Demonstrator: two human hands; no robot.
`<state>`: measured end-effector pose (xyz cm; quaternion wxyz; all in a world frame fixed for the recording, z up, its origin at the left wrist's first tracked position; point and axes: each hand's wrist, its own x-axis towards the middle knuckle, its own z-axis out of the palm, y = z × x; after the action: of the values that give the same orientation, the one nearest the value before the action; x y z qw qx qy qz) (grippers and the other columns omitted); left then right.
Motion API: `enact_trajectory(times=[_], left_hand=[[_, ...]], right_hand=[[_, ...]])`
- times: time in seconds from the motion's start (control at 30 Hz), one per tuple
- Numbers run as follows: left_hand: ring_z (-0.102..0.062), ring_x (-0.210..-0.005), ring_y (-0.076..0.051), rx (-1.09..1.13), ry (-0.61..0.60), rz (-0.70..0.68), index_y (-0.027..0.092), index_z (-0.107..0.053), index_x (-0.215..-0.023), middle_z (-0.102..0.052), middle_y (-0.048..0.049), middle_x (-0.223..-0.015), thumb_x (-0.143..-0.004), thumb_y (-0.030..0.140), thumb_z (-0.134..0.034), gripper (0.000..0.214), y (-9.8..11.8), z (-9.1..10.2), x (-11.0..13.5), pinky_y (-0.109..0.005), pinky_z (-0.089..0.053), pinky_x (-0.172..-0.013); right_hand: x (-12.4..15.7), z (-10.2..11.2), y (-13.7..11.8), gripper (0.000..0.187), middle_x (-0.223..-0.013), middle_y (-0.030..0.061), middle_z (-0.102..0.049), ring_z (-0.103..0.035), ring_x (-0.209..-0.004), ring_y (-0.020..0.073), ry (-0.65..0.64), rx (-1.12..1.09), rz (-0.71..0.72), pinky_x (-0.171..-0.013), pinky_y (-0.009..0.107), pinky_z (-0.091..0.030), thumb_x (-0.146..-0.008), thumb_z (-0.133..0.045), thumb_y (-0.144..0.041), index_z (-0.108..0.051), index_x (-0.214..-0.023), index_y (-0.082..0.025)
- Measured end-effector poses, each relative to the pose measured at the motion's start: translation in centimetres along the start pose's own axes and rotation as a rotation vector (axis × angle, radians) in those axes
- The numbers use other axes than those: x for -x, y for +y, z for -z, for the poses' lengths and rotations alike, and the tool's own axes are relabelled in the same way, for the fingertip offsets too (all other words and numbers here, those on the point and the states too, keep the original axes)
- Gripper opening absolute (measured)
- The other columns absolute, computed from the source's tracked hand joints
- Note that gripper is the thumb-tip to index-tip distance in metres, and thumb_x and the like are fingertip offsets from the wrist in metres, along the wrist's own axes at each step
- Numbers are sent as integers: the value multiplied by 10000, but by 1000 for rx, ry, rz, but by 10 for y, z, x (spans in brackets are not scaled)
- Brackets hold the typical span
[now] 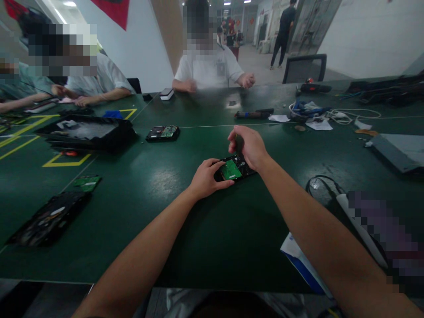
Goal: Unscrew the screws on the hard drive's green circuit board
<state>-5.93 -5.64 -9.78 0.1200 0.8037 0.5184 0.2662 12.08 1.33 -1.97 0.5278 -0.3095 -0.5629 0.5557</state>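
A black hard drive (231,169) with a green circuit board on its upper face lies on the green table (185,247) in front of me. My left hand (206,180) grips its left end, the thumb along the near edge and the fingers at the far edge. Over the right end of the drive is my right hand (253,148), its fingers curled in. Whatever those fingers hold, if anything, is hidden from this angle.
Another hard drive (162,133) lies farther back, near a black tray (122,134). At left are a black drive body (49,218) and a loose green circuit board (88,182). Cables (351,114) and a grey metal box (399,150) are at right. A person (212,68) sits opposite.
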Motion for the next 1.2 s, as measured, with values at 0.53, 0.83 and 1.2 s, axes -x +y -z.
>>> enact_trajectory(times=[0.53, 0.83, 1.2], left_hand=[[-563, -1336, -350, 9, 1, 8, 214, -643, -1418, -601, -150, -1435, -816, 657, -790, 762, -1, -1, 0, -528, -482, -1145], [-560, -1340, -348, -2, 5, -4, 208, -645, -1420, -605, -153, -1433, -822, 661, -784, 763, 0, 0, 1, -521, -477, -1148], [-575, -1320, -344, 5, 11, -1, 203, -651, -1411, -611, -155, -1420, -808, 664, -794, 772, -2, -2, 0, -515, -486, -1142]], right_hand=[[-4, 4, 4, 229, -710, -1, -613, -593, -631, 126, 66, -8, 80, -610, 286, -482, -913, -692, -352, -680, -729, -216], [1, 1, 3, 317, -645, -34, -601, -635, -578, 147, -60, -74, -15, -595, 304, -505, -926, -686, -517, -592, -795, -244], [-5, 5, 11, 414, -680, -10, -610, -592, -612, 130, 70, 26, 55, -606, 280, -489, -919, -661, -608, -641, -740, -235]])
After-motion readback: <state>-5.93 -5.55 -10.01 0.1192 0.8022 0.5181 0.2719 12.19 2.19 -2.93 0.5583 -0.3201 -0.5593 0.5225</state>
